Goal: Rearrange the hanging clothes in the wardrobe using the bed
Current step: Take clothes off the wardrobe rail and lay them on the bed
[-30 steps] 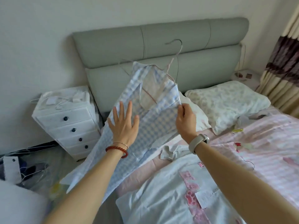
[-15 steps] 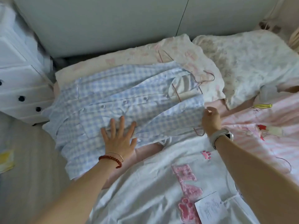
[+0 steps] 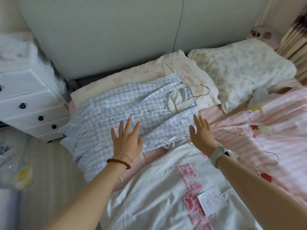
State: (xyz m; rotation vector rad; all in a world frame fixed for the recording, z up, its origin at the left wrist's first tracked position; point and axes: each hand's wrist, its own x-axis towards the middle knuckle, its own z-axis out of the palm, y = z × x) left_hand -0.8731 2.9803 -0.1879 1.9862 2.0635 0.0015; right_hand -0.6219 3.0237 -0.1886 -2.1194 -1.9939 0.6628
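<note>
A blue-and-white checked shirt point(image 3: 119, 112) is shown spread on the bed point(image 3: 274, 146), its collar end lying on a pink-patterned pillow point(image 3: 149, 72) and its hem hanging over the bed's left edge. A thin wire hanger point(image 3: 176, 103) is seen inside the collar, its hook resting on the pillow. The left hand point(image 3: 127, 138) is laid flat on the shirt, fingers spread and straight. The right hand point(image 3: 201, 131) is held released beside the shirt's right edge, fingers straight, nothing grasped. A white garment with pink lettering point(image 3: 166, 188) lies nearer the viewer. A white drawer unit point(image 3: 31, 100) stands left of the bed.
</note>
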